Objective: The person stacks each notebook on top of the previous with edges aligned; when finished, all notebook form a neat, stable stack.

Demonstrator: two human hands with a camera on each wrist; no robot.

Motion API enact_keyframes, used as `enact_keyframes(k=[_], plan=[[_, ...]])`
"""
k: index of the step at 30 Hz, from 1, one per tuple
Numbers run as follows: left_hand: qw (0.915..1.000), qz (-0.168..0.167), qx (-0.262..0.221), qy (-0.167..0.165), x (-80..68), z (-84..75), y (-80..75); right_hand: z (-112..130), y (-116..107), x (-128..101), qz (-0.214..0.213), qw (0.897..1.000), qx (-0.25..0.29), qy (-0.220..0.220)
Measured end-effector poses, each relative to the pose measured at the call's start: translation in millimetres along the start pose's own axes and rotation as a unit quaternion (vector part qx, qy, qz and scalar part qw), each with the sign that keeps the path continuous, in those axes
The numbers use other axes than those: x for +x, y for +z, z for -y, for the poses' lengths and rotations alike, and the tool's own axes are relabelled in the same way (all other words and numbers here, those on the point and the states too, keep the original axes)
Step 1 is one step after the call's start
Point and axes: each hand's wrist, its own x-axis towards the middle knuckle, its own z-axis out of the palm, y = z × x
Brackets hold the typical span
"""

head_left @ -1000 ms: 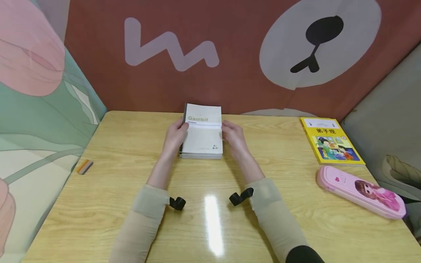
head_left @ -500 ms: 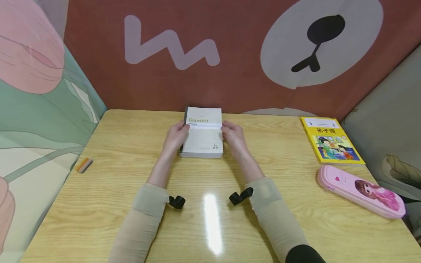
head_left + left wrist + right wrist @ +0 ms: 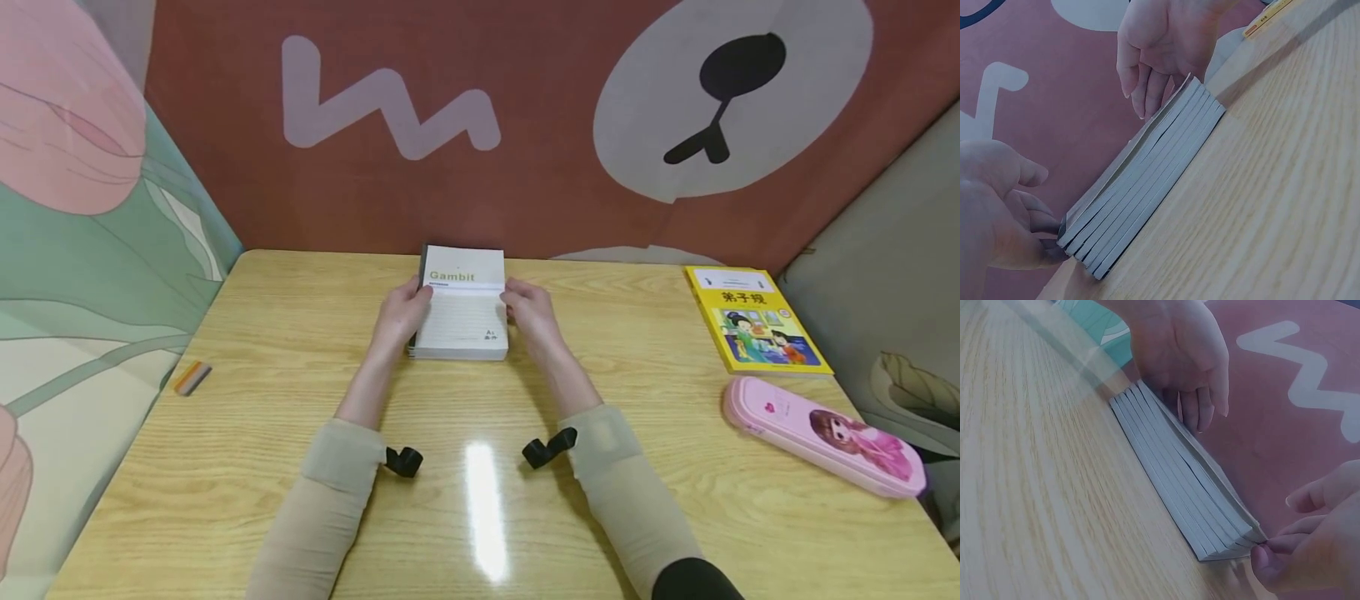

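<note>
A stack of several grey-white notebooks (image 3: 461, 321), the top cover printed "Gambit", lies at the far middle of the wooden table (image 3: 480, 517). My left hand (image 3: 403, 312) holds the stack's left side with the thumb on top. My right hand (image 3: 528, 312) holds the right side the same way. In the left wrist view the stack (image 3: 1147, 187) shows its page edges, with my left hand's fingers (image 3: 1035, 222) curled at its near corner. In the right wrist view my right hand's fingertips (image 3: 1272, 553) pinch the corner of the stack (image 3: 1185, 487).
A yellow picture book (image 3: 757, 321) lies at the far right, and a pink pencil case (image 3: 825, 437) lies nearer the table's right edge. A small striped eraser (image 3: 192, 377) sits at the left edge. Printed fabric walls close in the back and sides.
Hardly anything: both hands stay at the stack's sides, and the far end of the top cover sits slightly lower than a second ago.
</note>
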Motion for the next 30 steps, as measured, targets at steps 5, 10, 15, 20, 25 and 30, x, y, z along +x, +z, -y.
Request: enact_keyframes(k=[5,10,15,20,25,30], plan=[[0.9999,0.01,-0.001,-0.012,-0.2,0.3,-1.6,0.4,-0.5,-1.7,0.014,1.0,-0.01,0.006],[0.9998,0.014,0.0,-0.012,-0.3,0.8,-2.4,-0.2,-0.1,-3.3,0.019,0.999,-0.042,0.008],[0.9998,0.017,-0.001,-0.013,-0.5,0.3,-2.5,-0.8,0.6,-3.6,0.02,0.998,-0.06,0.002],[0.9995,0.028,0.003,-0.013,0.0,0.2,-2.5,-1.1,-0.7,-3.5,0.028,0.997,-0.067,0.004],[0.9992,0.035,0.012,-0.012,0.4,0.1,-3.2,-0.4,-1.8,-3.3,0.036,0.997,-0.064,0.009],[0.9989,0.044,0.007,-0.015,1.3,0.5,-5.2,1.5,-1.8,-4.1,0.037,0.997,-0.061,0.019]])
